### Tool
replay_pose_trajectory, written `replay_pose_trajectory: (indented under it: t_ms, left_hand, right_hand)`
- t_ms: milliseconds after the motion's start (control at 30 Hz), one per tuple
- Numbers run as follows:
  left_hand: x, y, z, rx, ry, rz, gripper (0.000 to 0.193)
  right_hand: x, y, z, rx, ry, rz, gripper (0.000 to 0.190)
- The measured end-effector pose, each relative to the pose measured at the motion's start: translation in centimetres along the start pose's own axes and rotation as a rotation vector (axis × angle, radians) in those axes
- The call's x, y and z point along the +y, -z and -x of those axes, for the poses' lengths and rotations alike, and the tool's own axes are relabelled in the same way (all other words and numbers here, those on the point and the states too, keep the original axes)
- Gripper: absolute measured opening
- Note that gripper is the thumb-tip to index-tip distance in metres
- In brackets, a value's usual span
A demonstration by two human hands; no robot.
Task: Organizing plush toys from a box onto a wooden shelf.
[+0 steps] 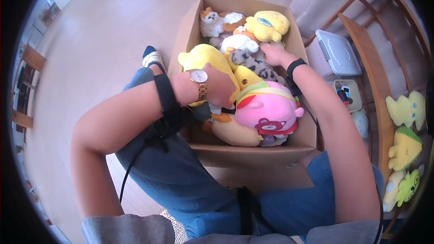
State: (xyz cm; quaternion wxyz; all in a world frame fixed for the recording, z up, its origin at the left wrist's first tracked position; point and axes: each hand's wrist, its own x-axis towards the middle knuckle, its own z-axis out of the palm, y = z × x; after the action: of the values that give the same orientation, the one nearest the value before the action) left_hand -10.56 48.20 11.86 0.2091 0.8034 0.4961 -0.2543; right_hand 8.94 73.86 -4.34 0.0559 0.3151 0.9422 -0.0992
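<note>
An open cardboard box (251,157) in front of me is filled with plush toys. My left hand (220,86) lies over a large yellow plush (206,56), its fingertips hidden beside a pink round plush (268,108). Below that hand sits a cream plush with an orange beak (234,130). Toward the box's right wall, my right hand (275,54) reaches in among the toys with curled fingers, near a grey spotted plush (254,64) and a white plush (239,43). A yellow plush with a green patch (268,25) and an orange-and-white cat plush (212,23) lie at the far end.
Right of the box stand a lidded plastic bin (339,52) and a small cream bin (354,101) with items inside. A wooden shelf (369,61) holds several plush toys, including a yellow-green one (405,149). Black cables run from straps on both my forearms.
</note>
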Motion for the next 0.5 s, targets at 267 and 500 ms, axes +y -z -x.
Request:
replay_pose_trajectory:
  t_ms: [267, 500]
  left_hand:
    - [-1.9, 0.7, -0.5, -0.017, -0.037, 0.079, 0.047]
    - [-2.4, 1.6, -1.0, -0.039, -0.047, 0.1, 0.047]
  right_hand:
    - [-2.4, 1.2, -0.7, -0.251, 0.038, 0.243, 0.038]
    - [-1.3, 3.4, 1.3, -0.572, -0.006, -0.081, 0.034]
